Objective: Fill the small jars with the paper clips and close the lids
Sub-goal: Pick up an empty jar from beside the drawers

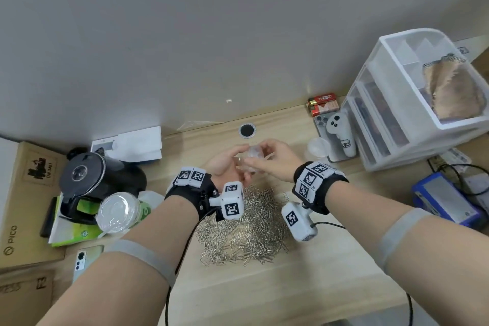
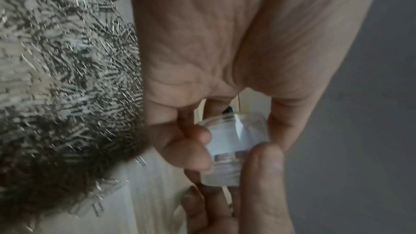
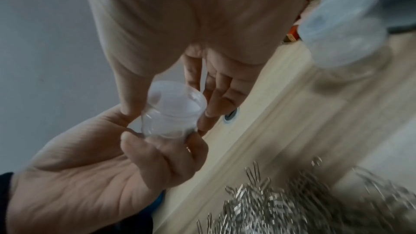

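Hands meet above the far edge of the clip pile (image 1: 242,225), and from the head view the jar (image 1: 252,157) between them is mostly covered by fingers, a pale blur. Whether it holds any clips cannot be made out there. The right wrist view shows it clearly: a small clear jar (image 3: 167,122), apparently empty, its base pinched by the left hand (image 3: 94,175) while the right hand (image 3: 191,29) grips the lid (image 3: 174,98) on top with thumb and fingertips. The left wrist view blurs the jar (image 2: 231,149) and cuts both hands off at the frame edges. A second jar (image 1: 318,148), lidded, stands on the desk (image 1: 291,286) to the right, seen large and smeared in the right wrist view. The desk is pale wood against a grey wall (image 1: 185,34); a kettle (image 1: 92,182) sits left, white drawers (image 1: 412,103) right.
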Demonstrator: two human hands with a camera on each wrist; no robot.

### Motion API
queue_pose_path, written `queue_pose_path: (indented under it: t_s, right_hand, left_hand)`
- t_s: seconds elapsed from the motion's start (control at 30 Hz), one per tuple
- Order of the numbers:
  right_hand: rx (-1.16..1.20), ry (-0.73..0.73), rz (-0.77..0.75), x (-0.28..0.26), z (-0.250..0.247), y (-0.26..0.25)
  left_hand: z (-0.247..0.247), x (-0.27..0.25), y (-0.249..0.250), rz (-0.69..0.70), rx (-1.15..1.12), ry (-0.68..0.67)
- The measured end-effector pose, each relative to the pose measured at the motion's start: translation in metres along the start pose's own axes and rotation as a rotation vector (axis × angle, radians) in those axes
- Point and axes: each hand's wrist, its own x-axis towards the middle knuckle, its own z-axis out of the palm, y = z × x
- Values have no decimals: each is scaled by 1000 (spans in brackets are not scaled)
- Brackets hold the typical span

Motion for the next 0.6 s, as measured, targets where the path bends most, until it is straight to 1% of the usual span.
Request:
queue_pose_path:
  t_s: [0.17, 0.23, 0.33, 0.43, 0.53, 0.6]
  right_hand:
    - [16, -24, -19, -14, 3, 15]
    - [-16, -39, -60, -18, 5, 22]
    - [-73, -25, -99, -25, 6, 34]
    - [-95, 11, -139, -35, 4, 44]
    - [-145, 52, -86, -45, -2, 59]
    - [-201, 94, 31, -51, -8, 74]
  left_hand:
    - [5, -2, -15, -87, 129, 84]
    - [7, -1, -21, -123, 150, 111]
    - [15, 3, -31, -117, 134, 118]
    - [18, 12, -37, -117, 140, 202]
    - [6, 29, -43, -144, 112, 333]
    - [0, 34, -46, -125, 115, 380]
